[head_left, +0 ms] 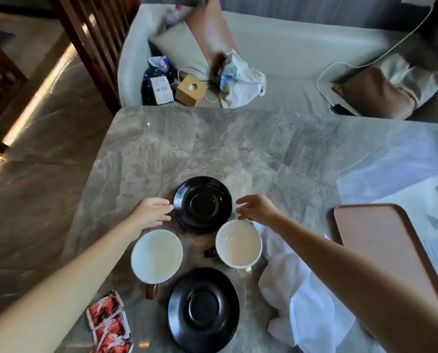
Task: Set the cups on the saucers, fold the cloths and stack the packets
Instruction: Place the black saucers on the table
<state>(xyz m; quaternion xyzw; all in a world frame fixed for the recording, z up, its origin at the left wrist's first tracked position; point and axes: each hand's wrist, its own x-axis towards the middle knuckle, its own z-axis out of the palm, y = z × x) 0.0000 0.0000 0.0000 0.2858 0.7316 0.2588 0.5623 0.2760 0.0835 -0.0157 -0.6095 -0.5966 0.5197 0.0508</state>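
Head camera, looking down on a grey marble tabletop (212,143). I am seeing two black saucers lying on it, one behind the other: the far saucer (202,204) and the near saucer (203,309), both bare. Between them two white cups are standing upright on the stone, on neither saucer. The left cup (156,256) is pointing its brown handle toward the camera. The right cup (238,242) is pointing its dark handle left, into the gap between the cups.

The left hand (151,212) is lying released, fingers straight and pointing right, with the fingertips at the left rim of the far saucer. I cannot tell whether they are touching it. The right hand (257,208) is hovering just right of the same saucer, above the far rim of the right cup, with fingers loosely curled and grasping nothing.

A white cloth (289,289) is lying crumpled and unfolded just right of the right cup, running under the right forearm. The red packets (109,324) are lying in a loose, overlapping heap at the near left edge, beside the left forearm. A brown tray (380,250) is sitting on the right side of the tabletop, near the cloth.

Beyond the tabletop, a pale sofa (289,59) is carrying cushions, bags, a white cable and a wooden box (189,90).
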